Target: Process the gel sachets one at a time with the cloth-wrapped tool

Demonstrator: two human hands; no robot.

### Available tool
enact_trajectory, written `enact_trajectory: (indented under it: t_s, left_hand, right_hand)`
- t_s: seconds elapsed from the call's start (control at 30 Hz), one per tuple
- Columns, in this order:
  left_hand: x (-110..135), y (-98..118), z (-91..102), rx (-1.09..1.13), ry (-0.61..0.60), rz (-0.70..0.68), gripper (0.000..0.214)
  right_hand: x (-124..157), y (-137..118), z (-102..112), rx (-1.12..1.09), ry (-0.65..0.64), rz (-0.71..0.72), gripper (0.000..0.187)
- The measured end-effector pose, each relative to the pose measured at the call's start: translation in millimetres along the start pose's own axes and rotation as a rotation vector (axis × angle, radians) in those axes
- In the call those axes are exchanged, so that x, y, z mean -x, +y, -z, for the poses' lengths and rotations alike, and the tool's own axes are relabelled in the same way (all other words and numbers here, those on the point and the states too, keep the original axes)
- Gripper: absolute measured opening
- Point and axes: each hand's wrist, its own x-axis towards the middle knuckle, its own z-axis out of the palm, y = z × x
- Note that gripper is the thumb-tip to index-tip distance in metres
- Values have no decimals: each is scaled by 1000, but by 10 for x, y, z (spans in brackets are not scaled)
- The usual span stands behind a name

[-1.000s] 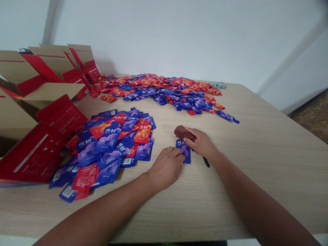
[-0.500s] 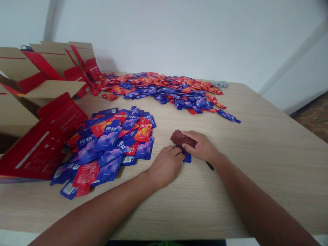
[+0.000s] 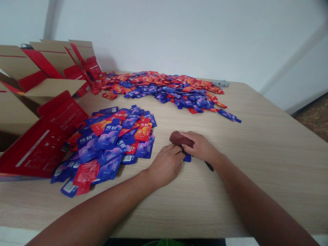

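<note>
Head view. The person's left hand (image 3: pixel 165 164) lay knuckles-up on the wooden table (image 3: pixel 258 150), fingers curled and their tips meeting the near edge of a blue sachet (image 3: pixel 188 158); whether they pinched the sachet or merely pressed it flat could not be told. The right hand (image 3: pixel 201 147) was closed over the rear end of a dark brown object (image 3: pixel 177 138), thumb on its near side and fingers wrapped over the top, so that only the rounded front end showed. This object sat directly on the blue sachet, of which a single corner was visible between the two hands. The hands touched each other at the fingertips. A thin black item (image 3: pixel 209 166) projected from beneath the right wrist and rested on the table; its nature, and whether the hand held it, were unclear.

Just left of the hands lay a near pile of blue and red sachets (image 3: pixel 112 141), loosely overlapping, its right edge close to the left hand but apart from it. A larger far pile of sachets (image 3: pixel 169 88) stretched along the rear of the table, well apart from the hands, with a small grey item (image 3: pixel 219 83) at its right end. Open cardboard boxes (image 3: pixel 53 87) with red flaps stood at the left rear, and a flattened red carton (image 3: pixel 38 147) lay against the near pile's left side
</note>
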Motion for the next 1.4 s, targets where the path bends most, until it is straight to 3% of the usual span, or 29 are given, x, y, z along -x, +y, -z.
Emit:
enact_trajectory:
  t_s: [0.3, 0.87, 1.13, 1.4]
  left_hand:
    - [0, -2, 14, 4, -11, -2, 27]
    - [10, -21, -8, 21, 2, 2, 27]
    - [1, -20, -2, 14, -5, 4, 23]
    - [7, -12, 0, 25, 11, 6, 22]
  right_hand:
    - [-14, 215, -59, 140, 148, -166, 56]
    - [-2, 145, -28, 44, 181, -153, 56]
    - [22, -71, 42, -50, 19, 77, 62]
    - [12, -43, 3, -8, -20, 14, 62]
